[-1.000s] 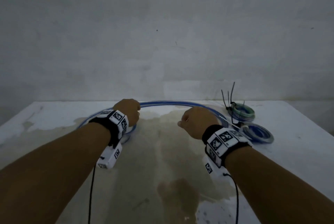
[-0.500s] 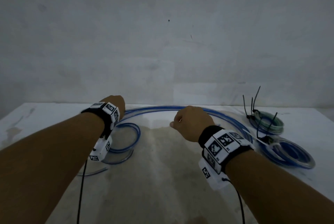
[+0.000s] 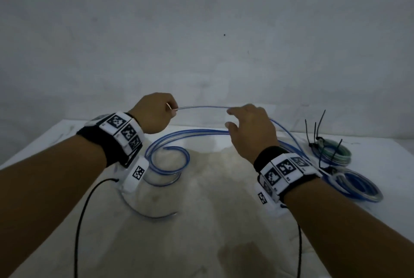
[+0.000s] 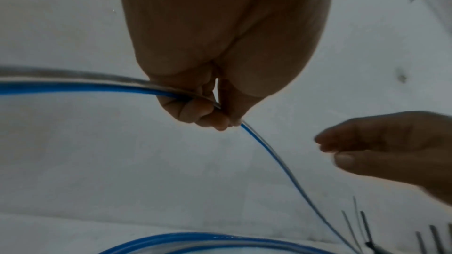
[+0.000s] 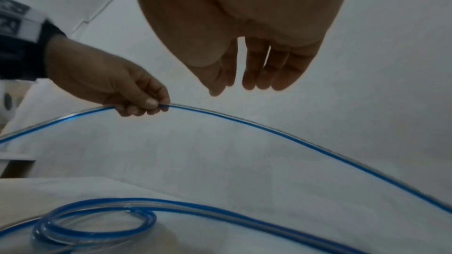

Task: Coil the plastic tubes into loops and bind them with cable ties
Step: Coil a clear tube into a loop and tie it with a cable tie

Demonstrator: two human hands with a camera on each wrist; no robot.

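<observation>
**Blue tube lifted over a stained white table**

Grey, bare wall fills the upper half of the head view, and below it lies a white table [image 3: 212, 221] with a broad brownish stain across its middle. Above the table the left hand [image 3: 154, 114] is raised with its fingers curled, pinching a thin blue-edged tube [image 3: 201, 107] that arches across to the right hand [image 3: 248, 129]. The right hand hangs beside the tube with relaxed fingers, gripping nothing. More of the tube curls flat on the table in a loose loop under the left wrist. At the far right lie two finished coils, a blue coil [image 3: 356, 185] nearer and a green coil [image 3: 333, 150] behind it, both bound with black cable ties [image 3: 318, 127] whose tails stick up.

From the left wrist, the left hand's fingers [image 4: 195, 111] close round the tube, which enters from the left and runs down to the right. The right hand sits open at the right edge, apart from the tube. Cable-tie tails show at the bottom right corner.

From the right wrist, the right hand's fingers [image 5: 259, 69] hang straight above the tube, not touching it. The left hand pinches the tube at the left, and the loose loop lies on the table at the bottom left.
</observation>
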